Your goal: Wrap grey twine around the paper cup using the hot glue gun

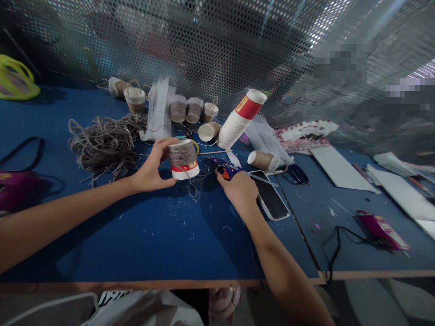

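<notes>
My right forearm (277,267) crossed the worktop (136,253), right grip (239,188) closed around a glue gun (224,169), while my left grip (151,170), curled partway, held a paper cup (185,173) to the gun's left, grey cord (182,154) wound around its upper part, the red-and-white lower part not yet covered.

You are in a craft workshop. Your blue worktable (210,253) shows it, strewn with tangled cord (102,145), stacked paper cups (239,120) and cord-wrapped cups (182,155).
</notes>
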